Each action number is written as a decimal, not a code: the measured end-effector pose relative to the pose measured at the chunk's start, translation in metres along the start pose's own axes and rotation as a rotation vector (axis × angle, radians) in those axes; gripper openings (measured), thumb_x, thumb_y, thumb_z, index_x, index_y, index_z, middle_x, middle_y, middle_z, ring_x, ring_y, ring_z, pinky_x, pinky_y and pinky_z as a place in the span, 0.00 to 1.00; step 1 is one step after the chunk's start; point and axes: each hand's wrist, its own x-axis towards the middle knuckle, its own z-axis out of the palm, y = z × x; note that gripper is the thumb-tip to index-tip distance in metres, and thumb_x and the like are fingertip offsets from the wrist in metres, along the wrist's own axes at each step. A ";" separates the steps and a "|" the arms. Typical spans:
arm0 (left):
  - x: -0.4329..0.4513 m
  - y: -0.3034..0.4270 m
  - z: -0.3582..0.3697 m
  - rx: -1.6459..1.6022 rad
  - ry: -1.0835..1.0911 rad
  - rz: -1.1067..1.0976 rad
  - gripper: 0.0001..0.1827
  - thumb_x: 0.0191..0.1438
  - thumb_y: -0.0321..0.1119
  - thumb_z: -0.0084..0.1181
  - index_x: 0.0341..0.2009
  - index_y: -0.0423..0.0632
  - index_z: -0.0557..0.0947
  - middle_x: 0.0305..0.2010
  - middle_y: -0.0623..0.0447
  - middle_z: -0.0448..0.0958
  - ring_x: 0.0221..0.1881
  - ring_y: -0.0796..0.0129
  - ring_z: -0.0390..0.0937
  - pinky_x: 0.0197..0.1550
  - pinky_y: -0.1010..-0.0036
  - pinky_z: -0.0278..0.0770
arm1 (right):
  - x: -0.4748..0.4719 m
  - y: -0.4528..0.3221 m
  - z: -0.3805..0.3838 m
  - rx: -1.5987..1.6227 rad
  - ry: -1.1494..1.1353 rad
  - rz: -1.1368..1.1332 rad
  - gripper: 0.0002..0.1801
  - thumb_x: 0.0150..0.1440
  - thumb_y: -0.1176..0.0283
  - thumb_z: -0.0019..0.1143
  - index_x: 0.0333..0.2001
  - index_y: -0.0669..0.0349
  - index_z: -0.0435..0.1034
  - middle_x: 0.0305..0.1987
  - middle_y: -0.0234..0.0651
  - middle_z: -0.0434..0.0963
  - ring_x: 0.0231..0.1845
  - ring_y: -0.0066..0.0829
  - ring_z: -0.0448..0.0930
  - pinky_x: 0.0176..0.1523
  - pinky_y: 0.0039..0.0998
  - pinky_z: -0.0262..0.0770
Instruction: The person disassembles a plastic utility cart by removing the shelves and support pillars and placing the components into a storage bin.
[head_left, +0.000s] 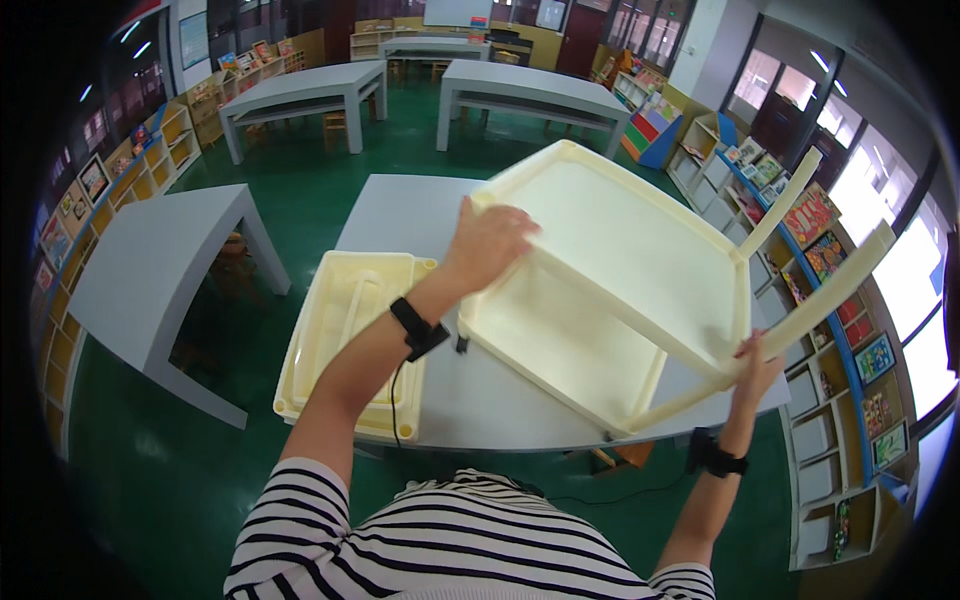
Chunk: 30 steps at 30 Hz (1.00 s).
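A cream plastic two-tier cart stands tilted on a grey table (457, 405), with its upper tray (622, 225) above the lower tray (570, 345). Tubular posts (825, 300) rise from the upper tray's right side. My left hand (491, 244) rests on the upper tray's left corner, slightly blurred; its finger closure is unclear. At the near right corner, my right hand (757, 371) grips the post where it meets the tray. A small black caster (462, 344) shows under the lower tray. Left of the cart lie stacked cream plastic trays (300, 382) with a loose tube (360, 307) inside.
Another grey table (165, 262) stands at the left, and more grey tables (525, 82) stand beyond. Low shelves with books and boxes (832, 360) line the right wall. A wooden stool (634, 454) is partly under the table's near edge. A black cable (395, 405) hangs from my left wrist.
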 end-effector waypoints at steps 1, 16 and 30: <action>0.004 -0.007 0.006 -0.045 0.039 -0.129 0.13 0.52 0.41 0.48 0.44 0.58 0.75 0.49 0.59 0.70 0.57 0.66 0.62 0.56 0.37 0.48 | -0.014 -0.008 0.005 -0.050 -0.100 -0.047 0.07 0.52 0.74 0.52 0.25 0.63 0.65 0.16 0.31 0.69 0.18 0.21 0.69 0.34 0.26 0.67; 0.005 0.141 -0.082 -1.623 -0.147 -0.211 0.10 0.52 0.33 0.55 0.32 0.39 0.72 0.30 0.52 0.72 0.27 0.72 0.71 0.30 0.78 0.70 | -0.084 -0.069 0.105 -0.590 -0.933 -0.804 0.32 0.43 0.40 0.50 0.41 0.54 0.72 0.44 0.34 0.74 0.48 0.34 0.72 0.58 0.46 0.58; 0.012 0.070 -0.089 -1.516 0.091 -0.600 0.15 0.49 0.30 0.56 0.16 0.44 0.68 0.09 0.59 0.63 0.10 0.80 0.59 0.13 0.82 0.56 | -0.077 -0.053 0.160 -0.763 -0.595 -0.810 0.35 0.42 0.38 0.53 0.33 0.63 0.73 0.36 0.42 0.78 0.28 0.33 0.80 0.26 0.26 0.73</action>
